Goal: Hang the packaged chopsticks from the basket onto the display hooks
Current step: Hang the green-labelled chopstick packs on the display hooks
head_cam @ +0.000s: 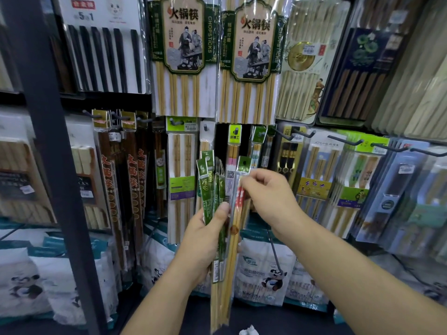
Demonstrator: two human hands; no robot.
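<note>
Logging the shelf face as I see it through the head camera: two large hanging packs (183,56) of pale bamboo sticks carry green-and-tan cards printed 火锅筷, with CHOPSTICKS down the right side, "happiness" on the left strip and 10双装 near the bottom. A black-stick pack (104,49) at upper left shows a large 5 and 1. A lower pack (323,165) reads JOY-HER across its top. Item in hand: a bundle of packaged chopsticks (219,262), slim clear sleeves with green header cards fanned at the top. The light writing on the cards is too blurred for me to read, and pale wooden sticks run down below the palm. The bundle stands upright at centre frame, in front of the lower row. The left hand (205,238) grips it, fingers curled behind and thumb pressed on the front. The right hand (268,192) pinches the upper part of a single pack (239,200) at the bundle's right edge, which has a red-and-white band and a green header with a hang hole. Dark display hooks (302,136) jut from the panel right of the hands, with packs hanging on them. Panda-printed bags (266,272) stand along the bottom.
</note>
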